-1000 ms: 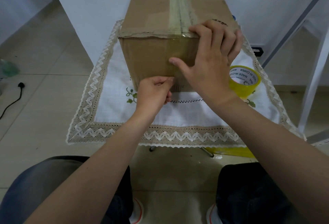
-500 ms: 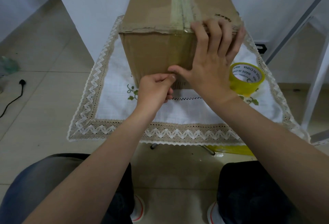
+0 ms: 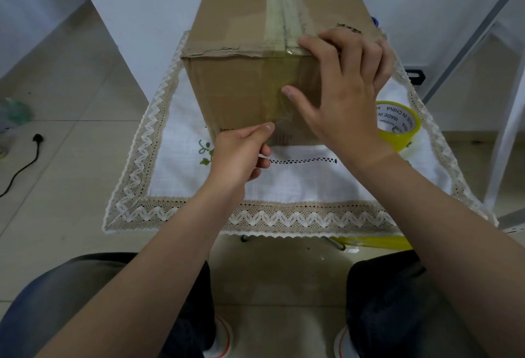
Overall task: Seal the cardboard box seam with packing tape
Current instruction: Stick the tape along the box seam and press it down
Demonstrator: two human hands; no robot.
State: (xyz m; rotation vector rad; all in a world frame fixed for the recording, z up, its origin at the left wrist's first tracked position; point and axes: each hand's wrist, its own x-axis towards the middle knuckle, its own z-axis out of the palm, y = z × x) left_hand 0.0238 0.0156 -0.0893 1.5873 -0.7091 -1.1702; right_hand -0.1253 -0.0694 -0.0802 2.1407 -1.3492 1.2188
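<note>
A long cardboard box (image 3: 235,87) stands on a small table with a white lace-edged cloth (image 3: 298,181). A strip of clear yellowish tape (image 3: 281,16) runs along its top seam and down the near end face. My right hand (image 3: 341,93) lies spread over the box's near top edge, fingers on top and thumb pressing the tape on the end face. My left hand (image 3: 241,153) is curled low at the end face, pinching the loose end of the tape (image 3: 279,124). The yellow tape roll (image 3: 397,124) lies on the cloth to the right of the box, partly behind my right wrist.
A black cable with a plug (image 3: 25,158) lies on the tiled floor at the left. White furniture legs (image 3: 508,130) stand at the right. Something yellow (image 3: 372,241) lies under the table. My knees and shoes show at the bottom.
My right thumb has slid up the end face along the tape. My left hand has stayed low on the tape end, and the view has shifted slightly.
</note>
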